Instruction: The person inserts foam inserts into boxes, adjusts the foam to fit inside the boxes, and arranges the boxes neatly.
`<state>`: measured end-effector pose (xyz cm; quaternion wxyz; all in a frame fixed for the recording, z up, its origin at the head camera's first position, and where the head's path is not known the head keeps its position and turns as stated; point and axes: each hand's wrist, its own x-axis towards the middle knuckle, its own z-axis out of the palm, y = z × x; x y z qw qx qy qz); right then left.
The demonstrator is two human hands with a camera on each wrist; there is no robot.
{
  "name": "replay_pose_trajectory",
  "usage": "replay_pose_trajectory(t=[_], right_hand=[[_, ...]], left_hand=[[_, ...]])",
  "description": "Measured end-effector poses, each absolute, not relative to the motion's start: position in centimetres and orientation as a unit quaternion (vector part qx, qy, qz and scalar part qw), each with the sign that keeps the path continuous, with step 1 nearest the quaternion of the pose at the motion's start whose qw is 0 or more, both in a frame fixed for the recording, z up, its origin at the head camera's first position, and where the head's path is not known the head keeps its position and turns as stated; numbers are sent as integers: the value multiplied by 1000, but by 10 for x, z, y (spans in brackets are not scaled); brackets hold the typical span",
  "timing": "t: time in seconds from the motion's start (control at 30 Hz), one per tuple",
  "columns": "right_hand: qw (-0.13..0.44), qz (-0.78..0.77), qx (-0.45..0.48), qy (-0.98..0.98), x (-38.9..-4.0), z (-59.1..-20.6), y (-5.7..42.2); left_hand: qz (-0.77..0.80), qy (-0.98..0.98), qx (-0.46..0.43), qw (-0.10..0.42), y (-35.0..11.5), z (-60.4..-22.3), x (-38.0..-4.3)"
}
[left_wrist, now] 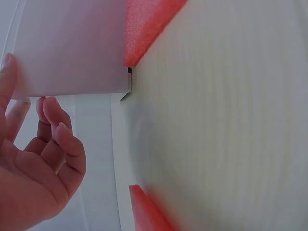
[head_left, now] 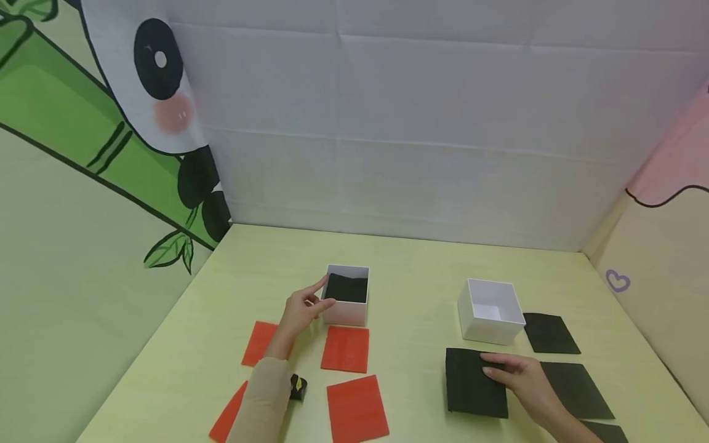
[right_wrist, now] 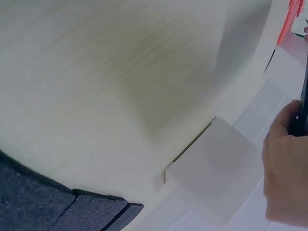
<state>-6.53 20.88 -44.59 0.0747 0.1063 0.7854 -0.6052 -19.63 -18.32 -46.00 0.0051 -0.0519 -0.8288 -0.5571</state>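
My left hand [head_left: 301,311] grips the left side of a white box [head_left: 344,314], thumb at the front and index finger toward the back corner. A black sheet [head_left: 346,288] shows inside that box. In the left wrist view the thumb lies on the box's pale wall [left_wrist: 72,48], and the other fingers are curled. My right hand [head_left: 517,376] pinches a black square foam sheet [head_left: 473,384] by its right side, thumb on top, in front of a second white box [head_left: 490,326]. Only the edge of the held sheet [right_wrist: 302,113] shows in the right wrist view.
Several red squares [head_left: 344,349] lie around the left box, some partly behind my left arm. More black squares [head_left: 551,333] line the table's right side. A small black item with a yellow mark [head_left: 298,387] is beside my left forearm. A white wall [head_left: 410,123] stands behind the table.
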Motion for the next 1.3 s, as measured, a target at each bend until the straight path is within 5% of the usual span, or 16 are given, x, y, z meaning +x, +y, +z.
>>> replay_pose_trajectory(t=[0.53, 1.3], right_hand=[[132, -654, -75, 741, -104, -438, 202], [40, -686, -3, 726, -140, -430, 130]], left_hand=[[-556, -828, -68, 24, -174, -457, -200], [-545, -838, -18, -25, -177, -454, -199]])
